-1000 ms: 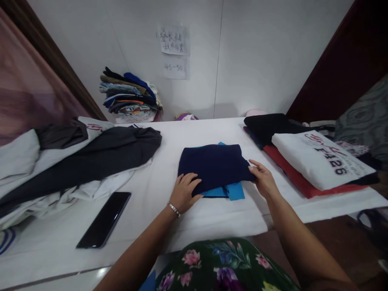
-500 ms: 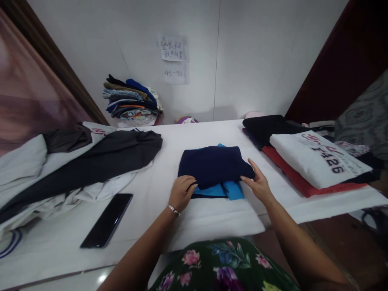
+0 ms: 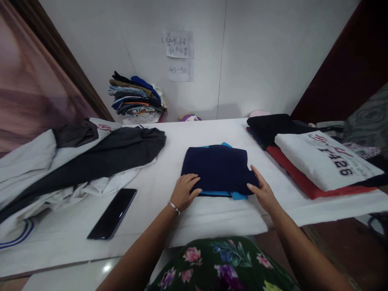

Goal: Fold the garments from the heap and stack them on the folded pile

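Observation:
A folded navy garment (image 3: 216,167) lies in front of me on the white-covered table, with bright blue cloth (image 3: 239,196) showing under its near edge and a little at the back. My left hand (image 3: 186,190) rests on its near left corner, fingers laid over the fabric and thumb apart. At the near right corner, my right hand (image 3: 264,193) holds the edge between thumb and fingers. Part of the right fingers is hidden by the hand and cloth.
On the left lie loose dark grey and white garments (image 3: 121,157) and a black phone (image 3: 112,214). Folded clothes, including a white printed top (image 3: 315,161) over a red one (image 3: 306,189), sit at right. A tall clothes stack (image 3: 136,99) stands at the back wall.
The navy layer's near edge has come down toward me and flattened, covering more of the blue cloth. My left fingers have spread onto it. The view has shifted slightly.

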Motion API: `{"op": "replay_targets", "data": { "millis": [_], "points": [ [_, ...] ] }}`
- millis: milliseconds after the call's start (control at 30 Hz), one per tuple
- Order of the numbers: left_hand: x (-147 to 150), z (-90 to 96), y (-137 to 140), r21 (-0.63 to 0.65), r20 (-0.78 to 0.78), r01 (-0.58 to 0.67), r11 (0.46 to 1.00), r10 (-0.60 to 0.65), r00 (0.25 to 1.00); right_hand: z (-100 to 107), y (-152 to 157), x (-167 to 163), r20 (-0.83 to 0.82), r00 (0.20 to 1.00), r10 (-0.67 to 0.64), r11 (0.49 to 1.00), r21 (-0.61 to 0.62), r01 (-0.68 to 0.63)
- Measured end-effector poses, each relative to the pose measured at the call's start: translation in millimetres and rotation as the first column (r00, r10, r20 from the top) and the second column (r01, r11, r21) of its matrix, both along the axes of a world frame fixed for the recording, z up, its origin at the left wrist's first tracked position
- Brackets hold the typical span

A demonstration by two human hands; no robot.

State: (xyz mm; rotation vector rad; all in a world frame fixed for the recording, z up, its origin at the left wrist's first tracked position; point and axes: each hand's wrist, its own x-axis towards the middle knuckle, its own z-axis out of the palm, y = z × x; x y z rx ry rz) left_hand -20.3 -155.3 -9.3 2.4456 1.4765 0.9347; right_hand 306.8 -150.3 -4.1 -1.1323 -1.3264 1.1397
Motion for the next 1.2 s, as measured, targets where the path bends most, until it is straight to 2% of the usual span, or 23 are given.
{"op": "replay_targets", "data": {
  "millis": [133, 233, 333, 433, 467, 533, 600, 633, 667, 733, 800, 900, 1000, 1200],
  "points": [
    [13, 10.0, -9, 0.010, 0.096, -0.021, 1.000, 0.020, 0.995, -4, -7, 12, -0.033, 0.997, 0.071, 0.988, -0.134, -0.074],
    [37, 22.5, -26, -0.106, 0.227, 0.043, 0.993, -0.018, 0.974, -2, -2, 15, -0.023, 1.000, 0.007, 0.955, -0.297, -0.014],
    [62, 28.3, -42, -0.285, 0.470, 0.170, 0.943, -0.016, 0.882, 5, 18, 18, 0.088, 0.990, -0.108, 0.932, -0.336, 0.132],
    [80, 23.5, -49, -0.427, 0.643, 0.231, 0.874, 0.114, 0.757, 15, 51, 21, 0.142, 0.975, -0.169, 0.939, -0.276, 0.203],
    [84, 20.6, -50, -0.494, 0.670, 0.241, 0.836, 0.190, 0.717, 17, 64, 21, 0.129, 0.977, -0.171, 0.940, -0.275, 0.201],
    [91, 15.3, -51, -0.650, 0.692, 0.297, 0.700, 0.382, 0.613, 19, 91, 19, 0.097, 0.984, -0.151, 0.940, -0.294, 0.173],
    [95, 12.6, -51, -0.730, 0.683, 0.412, 0.545, 0.580, 0.443, 18, 117, 16, 0.140, 0.981, -0.130, 0.947, -0.276, 0.165],
    [96, 12.5, -51, -0.727, 0.671, 0.475, 0.497, 0.660, 0.337, 17, 128, 13, 0.186, 0.974, -0.131, 0.953, -0.247, 0.175],
    [96, 12.9, -51, -0.703, 0.658, 0.529, 0.475, 0.717, 0.231, 17, 139, 11, 0.236, 0.962, -0.139, 0.960, -0.207, 0.189],
    [97, 14.4, -50, -0.647, 0.627, 0.594, 0.478, 0.777, 0.058, 18, 158, 8, 0.326, 0.932, -0.157, 0.969, -0.133, 0.209],
    [98, 15.2, -49, -0.610, 0.603, 0.631, 0.480, 0.797, -0.024, 22, 173, 7, 0.393, 0.907, -0.151, 0.976, -0.087, 0.201],
    [104, 14.3, -45, -0.580, 0.601, 0.654, 0.486, 0.797, -0.058, 34, 192, 3, 0.526, 0.842, -0.118, 0.990, -0.009, 0.144],
    [110, 13.1, -39, -0.564, 0.611, 0.652, 0.507, 0.787, -0.083, 45, 204, -9, 0.638, 0.769, -0.042, 0.999, 0.033, 0.027],
    [116, 13.1, -32, -0.527, 0.645, 0.660, 0.536, 0.758, -0.101, 51, 212, -47, 0.744, 0.630, 0.224, 0.962, -0.063, -0.267]
  ]
}}
